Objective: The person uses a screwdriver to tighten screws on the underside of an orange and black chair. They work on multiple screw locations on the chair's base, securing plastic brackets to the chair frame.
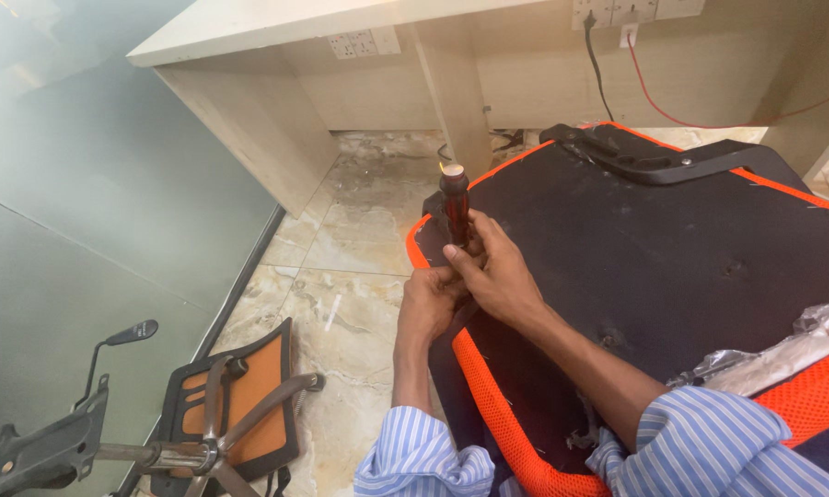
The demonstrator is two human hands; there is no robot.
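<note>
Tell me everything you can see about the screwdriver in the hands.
The screwdriver has a dark reddish-brown handle that looks like translucent plastic, with a pale round cap on top. It stands roughly upright, tip down, at the front edge of the upturned chair seat, which is black with an orange mesh rim. The right hand wraps its lower handle; the left hand sits just below, against the seat's edge. The shaft and tip are hidden by the hands.
</note>
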